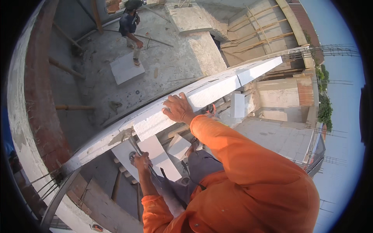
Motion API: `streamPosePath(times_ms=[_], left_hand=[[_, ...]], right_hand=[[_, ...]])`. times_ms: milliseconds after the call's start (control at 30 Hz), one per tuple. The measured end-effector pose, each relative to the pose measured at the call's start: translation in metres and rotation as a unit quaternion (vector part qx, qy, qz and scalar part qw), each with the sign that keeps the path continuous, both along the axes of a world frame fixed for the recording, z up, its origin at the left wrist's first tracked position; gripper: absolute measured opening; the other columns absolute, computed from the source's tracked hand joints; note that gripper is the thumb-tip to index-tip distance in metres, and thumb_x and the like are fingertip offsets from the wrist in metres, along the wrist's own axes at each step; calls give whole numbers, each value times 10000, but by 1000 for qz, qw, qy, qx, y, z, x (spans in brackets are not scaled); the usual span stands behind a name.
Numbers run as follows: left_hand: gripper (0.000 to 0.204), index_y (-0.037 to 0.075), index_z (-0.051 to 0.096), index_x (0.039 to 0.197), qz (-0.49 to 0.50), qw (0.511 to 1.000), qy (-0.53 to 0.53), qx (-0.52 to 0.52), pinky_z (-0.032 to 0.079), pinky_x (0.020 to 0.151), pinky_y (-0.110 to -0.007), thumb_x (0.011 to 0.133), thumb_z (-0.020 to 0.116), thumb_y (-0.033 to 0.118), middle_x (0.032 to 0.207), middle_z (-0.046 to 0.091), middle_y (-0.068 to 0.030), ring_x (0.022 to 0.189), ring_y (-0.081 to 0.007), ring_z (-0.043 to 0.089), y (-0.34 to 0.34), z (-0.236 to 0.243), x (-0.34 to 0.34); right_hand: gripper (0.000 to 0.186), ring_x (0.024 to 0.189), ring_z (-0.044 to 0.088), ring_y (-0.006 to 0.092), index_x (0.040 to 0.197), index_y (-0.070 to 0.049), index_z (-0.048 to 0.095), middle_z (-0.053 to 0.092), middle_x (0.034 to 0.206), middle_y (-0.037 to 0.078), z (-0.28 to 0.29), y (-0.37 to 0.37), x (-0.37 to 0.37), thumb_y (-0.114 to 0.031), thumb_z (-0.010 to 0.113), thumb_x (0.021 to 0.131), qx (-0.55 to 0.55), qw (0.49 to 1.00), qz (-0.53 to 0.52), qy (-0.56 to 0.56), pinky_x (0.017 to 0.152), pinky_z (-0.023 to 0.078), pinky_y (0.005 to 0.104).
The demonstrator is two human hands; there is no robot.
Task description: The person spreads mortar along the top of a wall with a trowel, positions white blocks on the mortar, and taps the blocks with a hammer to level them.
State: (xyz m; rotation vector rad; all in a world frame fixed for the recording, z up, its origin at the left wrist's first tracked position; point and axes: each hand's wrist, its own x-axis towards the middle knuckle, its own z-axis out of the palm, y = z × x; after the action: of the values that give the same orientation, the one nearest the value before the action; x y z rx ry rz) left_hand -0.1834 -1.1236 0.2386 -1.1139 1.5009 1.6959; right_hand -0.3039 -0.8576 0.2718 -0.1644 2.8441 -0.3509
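My right hand (pixel 178 109) lies on top of a white lightweight block (pixel 211 92) in a low wall, its fingers apart and spread over the top edge. Lower and to the left, my left hand (pixel 142 160) is closed round a long, thin grey tool (pixel 135 144). The upper end of this tool touches or nearly touches a patch of grey mortar (pixel 121 136) at the end of the block. Its exact kind cannot be made out, as my fingers cover part of it. Loose white blocks (pixel 157 154) lie below the wall beside my legs.
Beyond the wall, a person (pixel 131 27) stands lower down on a concrete floor (pixel 171 54), one foot on a white slab (pixel 126 69). Bamboo poles (pixel 74 107) prop the left side. Steel rebar (pixel 338 50) sticks out at the right. Wooden poles (pixel 178 131) run below the wall.
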Motion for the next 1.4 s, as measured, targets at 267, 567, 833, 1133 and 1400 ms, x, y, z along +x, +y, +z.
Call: streamPosePath(times_ms=[267, 567, 833, 1133, 1400], left_hand=[[93, 52, 444, 761, 257, 947, 73, 181, 354, 329, -286, 780, 535, 53, 522, 393, -10, 380, -125, 399, -52, -31, 19], [69, 15, 470, 808, -24, 996, 83, 12, 352, 321, -284, 774, 509, 60, 544, 390, -12, 348, -141, 366, -31, -9, 11], [478, -87, 497, 934, -4, 988, 147, 44, 416, 379, -269, 825, 602, 367, 558, 443, -44, 432, -113, 444, -33, -54, 25], [164, -6, 474, 803, -163, 953, 149, -209, 367, 370, -333, 761, 575, 116, 562, 495, -94, 393, -175, 473, -42, -7, 12], [238, -16, 528, 839, -125, 921, 217, -300, 423, 583, -340, 791, 610, 202, 694, 546, -99, 617, -186, 488, -30, 48, 89]], right_hand=[[395, 1082, 498, 195, 996, -117, 646, 541, 1058, 60, 21, 2, 11, -458, 475, 890, 2, 999, -27, -41, 1020, 252, 450], [397, 1106, 498, 215, 1009, -129, 653, 545, 1082, 62, 19, -1, 8, -458, 469, 883, 4, 999, -26, -31, 1039, 249, 464], [373, 1039, 516, 190, 1010, -137, 653, 536, 1003, 48, 15, 0, 8, -450, 497, 883, 0, 1000, -21, 19, 995, 251, 444], [397, 1063, 503, 200, 1008, -125, 654, 542, 1025, 54, 12, -1, 10, -465, 488, 887, -15, 1000, -20, 10, 1027, 241, 471], [435, 1158, 455, 222, 1026, -110, 641, 538, 1099, 74, 15, 6, 14, -485, 463, 898, -81, 996, -32, -10, 1072, 209, 521]])
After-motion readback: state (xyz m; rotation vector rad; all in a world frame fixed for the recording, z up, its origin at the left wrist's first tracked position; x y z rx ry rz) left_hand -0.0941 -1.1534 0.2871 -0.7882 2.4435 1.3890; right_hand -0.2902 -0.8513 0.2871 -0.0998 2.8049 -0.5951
